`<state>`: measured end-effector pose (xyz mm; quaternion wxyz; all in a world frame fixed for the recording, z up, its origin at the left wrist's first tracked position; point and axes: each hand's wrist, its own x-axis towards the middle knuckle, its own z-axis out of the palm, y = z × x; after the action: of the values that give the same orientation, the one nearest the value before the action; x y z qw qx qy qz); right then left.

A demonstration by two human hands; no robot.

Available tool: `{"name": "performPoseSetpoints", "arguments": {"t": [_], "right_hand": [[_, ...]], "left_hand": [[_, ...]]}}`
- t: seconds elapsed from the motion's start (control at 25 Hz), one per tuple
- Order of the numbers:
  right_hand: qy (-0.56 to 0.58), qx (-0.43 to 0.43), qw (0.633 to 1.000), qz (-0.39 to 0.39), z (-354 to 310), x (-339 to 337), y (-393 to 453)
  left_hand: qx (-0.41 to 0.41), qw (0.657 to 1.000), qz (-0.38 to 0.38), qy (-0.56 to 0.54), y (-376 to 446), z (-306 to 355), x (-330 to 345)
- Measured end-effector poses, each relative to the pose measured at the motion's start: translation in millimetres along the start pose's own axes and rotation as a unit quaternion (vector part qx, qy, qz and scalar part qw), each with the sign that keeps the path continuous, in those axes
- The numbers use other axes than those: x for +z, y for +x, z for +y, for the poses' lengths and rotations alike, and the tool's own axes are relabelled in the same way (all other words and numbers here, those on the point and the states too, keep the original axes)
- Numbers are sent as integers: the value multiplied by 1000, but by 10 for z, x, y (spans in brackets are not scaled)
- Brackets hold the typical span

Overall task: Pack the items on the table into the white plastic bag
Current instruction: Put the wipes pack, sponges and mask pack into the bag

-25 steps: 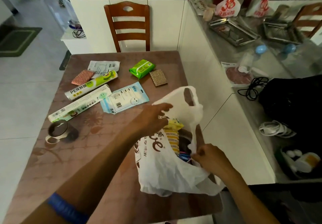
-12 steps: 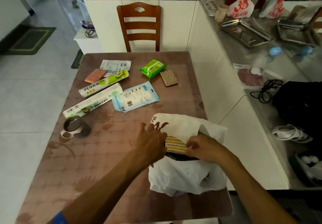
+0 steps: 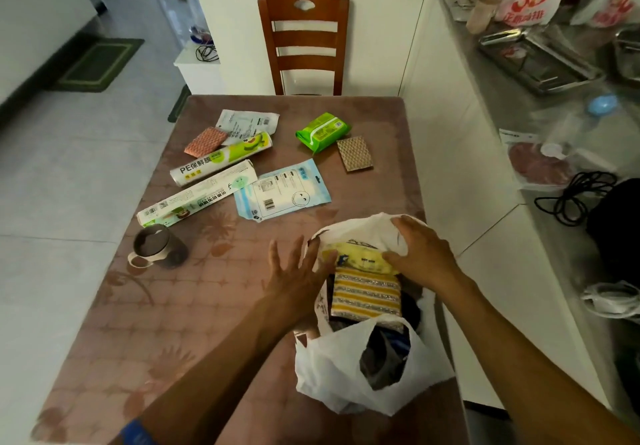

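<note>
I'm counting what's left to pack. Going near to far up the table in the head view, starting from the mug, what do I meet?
mug → long box → blue-and-white packet → PE cling film roll → green wipes pack → white packet

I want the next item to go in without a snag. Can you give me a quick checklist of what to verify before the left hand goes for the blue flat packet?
1. Left hand free: ok, fingers spread, holding nothing.
2. White plastic bag mouth open: ok, right hand holds its far edge up.
3. Room inside the bag: cannot tell; yellow pack and striped sponge pack already fill the opening.
4. Blue flat packet unobstructed: ok, nothing lies on it.
5. Mug off the reach path: ok, it stands well left of the hand.
6. Packing finished: not ok, green wipes pack and others remain on the table.
</note>
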<state>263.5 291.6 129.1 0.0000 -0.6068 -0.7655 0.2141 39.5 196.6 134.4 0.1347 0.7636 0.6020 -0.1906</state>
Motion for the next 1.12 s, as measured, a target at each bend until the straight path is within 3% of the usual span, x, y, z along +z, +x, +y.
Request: {"name": "performPoseSetpoints", "arguments": {"t": [0.12,0.2,0.28,0.36,0.52,0.68,0.8,0.88,0.92,0.96,1.0,1.04,1.12], "right_hand": [[69,-49,987,134,-334,-127,39],[75,-85,980,164,-611,-228,86],[68,-111,979,159,-876,-299,177],[75,-132,980,128,-1131,-288,310],[68,-163,984,39,-1664,-134,620],[43,-141,989,-27,-2159,205,1058],[43,-103,992,-64,-2569,581,1629],[61,6,996,-62,-2660,885,2025],[127,116,984,-40,-2624,1040,2168],[235,250,939,-12,-2573,1211,2266],[357,369,858,24,-2529,1364,2295],[446,445,773,66,-2480,1503,2278],[523,495,683,119,-2466,1651,2279]], "left_hand": [[48,978,47,-197,-21,-48,-121],[33,921,146,-359,-74,-112,-212],[-23,840,220,-495,-118,-233,-289],[-91,794,260,-541,-107,-471,-317],[-201,811,251,-489,132,-1340,-146],[-268,828,217,-442,528,-2380,-3],[-269,882,172,-346,896,-3121,155],[-230,925,147,-263,1111,-3424,291],[-203,942,136,-231,1186,-3491,346],[-173,954,126,-208,1263,-3531,394],[-149,963,115,-193,1336,-3531,430],[-134,969,101,-184,1395,-3515,459],[-121,975,66,-176,1458,-3473,482]]}}
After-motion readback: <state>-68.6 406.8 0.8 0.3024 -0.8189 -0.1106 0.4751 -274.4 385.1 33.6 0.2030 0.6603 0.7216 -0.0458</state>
